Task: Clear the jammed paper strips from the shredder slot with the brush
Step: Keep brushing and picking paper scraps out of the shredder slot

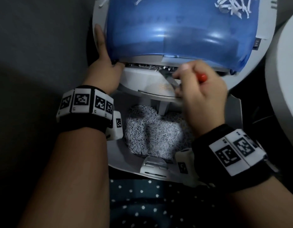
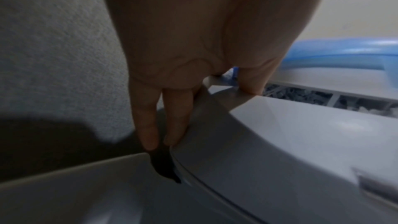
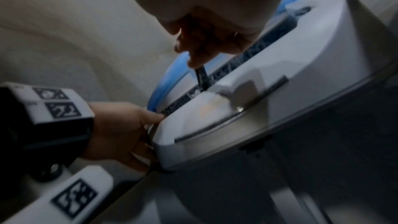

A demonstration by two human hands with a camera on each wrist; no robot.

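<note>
Left hand (image 1: 104,66) braces the shredder (image 1: 142,79) with straight fingers while right hand (image 1: 201,89) grips the brush (image 1: 171,79), its tip in the slot (image 1: 150,66), where jammed strips (image 1: 156,67) remain, so clearing looks unfinished.

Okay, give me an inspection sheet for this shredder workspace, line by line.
Surface: grey floor.
Job's things: shredder head lifted, slot packed with paper strips; brush, red handle end, tip at slot.
Clutter: bin holding shreds; loose strips on blue cover.
Grippers: left hand steadies the shredder head's side; right hand grips brush.
Cables: nothing seen.
Surroundings: dotted fabric.
</note>
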